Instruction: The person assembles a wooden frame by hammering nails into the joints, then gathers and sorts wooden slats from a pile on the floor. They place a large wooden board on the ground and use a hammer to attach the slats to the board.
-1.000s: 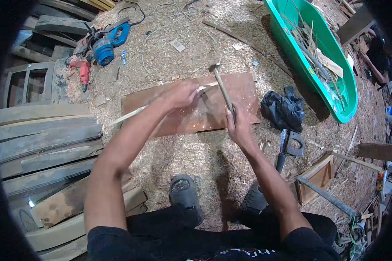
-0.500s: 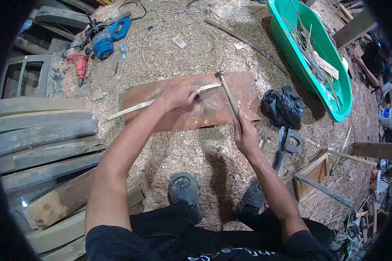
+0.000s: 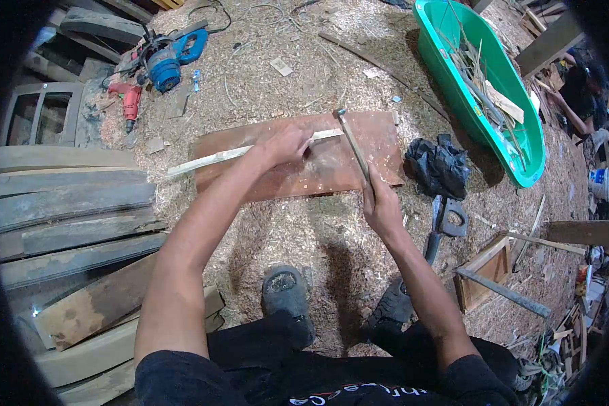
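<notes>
My left hand [image 3: 288, 145] is closed around a thin, pale wood strip [image 3: 213, 159], which runs left past the edge of a reddish-brown board [image 3: 250, 186] on the floor. The strip's right end lies over the board. In my right hand [image 3: 381, 206] is a hammer [image 3: 355, 150], gripped by its wooden handle. Its small metal head points away from me, beyond the strip's right end, and the handle passes right beside that end. Pale wood chips are scattered on the board.
A black plastic bag [image 3: 438, 167] and a hatchet-like tool [image 3: 435, 233] lie right of the board. Beyond stands a green tub [image 3: 446, 78] of wood scraps. Curved planks [image 3: 74, 203] are stacked left, near a red drill [image 3: 128, 105] and blue power tool [image 3: 164, 70]. A person [image 3: 575, 111] is far right.
The strip's left end has shifted upward in view, and more of its broad face shows. The hammer head has moved slightly left. Both hands keep their hold.
</notes>
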Tool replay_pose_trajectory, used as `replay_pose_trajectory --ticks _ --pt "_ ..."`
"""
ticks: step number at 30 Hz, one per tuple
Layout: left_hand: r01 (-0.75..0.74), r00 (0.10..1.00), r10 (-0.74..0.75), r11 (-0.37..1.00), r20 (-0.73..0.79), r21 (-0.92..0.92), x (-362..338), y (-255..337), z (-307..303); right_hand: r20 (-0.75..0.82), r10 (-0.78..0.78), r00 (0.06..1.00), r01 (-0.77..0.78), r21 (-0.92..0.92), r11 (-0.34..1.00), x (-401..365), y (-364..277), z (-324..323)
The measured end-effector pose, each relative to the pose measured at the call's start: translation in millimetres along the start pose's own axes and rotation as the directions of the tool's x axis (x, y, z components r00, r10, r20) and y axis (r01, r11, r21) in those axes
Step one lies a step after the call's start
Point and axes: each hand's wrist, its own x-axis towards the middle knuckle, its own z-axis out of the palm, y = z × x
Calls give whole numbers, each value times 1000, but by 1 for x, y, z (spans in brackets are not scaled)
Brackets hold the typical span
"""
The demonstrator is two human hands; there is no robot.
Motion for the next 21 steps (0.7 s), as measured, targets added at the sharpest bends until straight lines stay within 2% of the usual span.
replay_pose_trajectory --ticks 1,4,5,7,10,11,14,16,17,21 --pt "5 1000 -5 999 -4 37 -4 5 -2 -10 -5 1000 5 22 1000 1 -3 -2" --pt "270 961 -276 956 -35 -118 -13 23 -7 -17 20 1000 -20 47 999 3 1 1" --pt "183 961 -198 979 -195 -94 -9 17 3 -54 23 998 -20 50 999 3 4 4" --pt "19 873 -18 1000 -487 -3 4 0 28 -127 25 992 -18 59 998 3 7 11" --pt "283 916 -295 955 -273 -85 19 22 20 -51 215 975 -208 116 971 12 -4 11" --pt "351 910 -364 931 -197 -103 23 34 18 -73 205 976 -193 146 970 15 -5 14" --pt "362 766 -237 927 -598 97 29 43 56 -144 188 972 -153 224 963 28 4 29" --pt "400 726 -382 911 -572 -101 39 44 66 -176 200 964 -150 263 953 35 19 45" --pt "413 705 -451 889 -547 -200 44 44 71 -236 126 964 -94 144 985 38 29 53" --pt "503 626 -526 836 -576 -217 60 52 77 -152 279 948 -246 202 948 65 21 49"
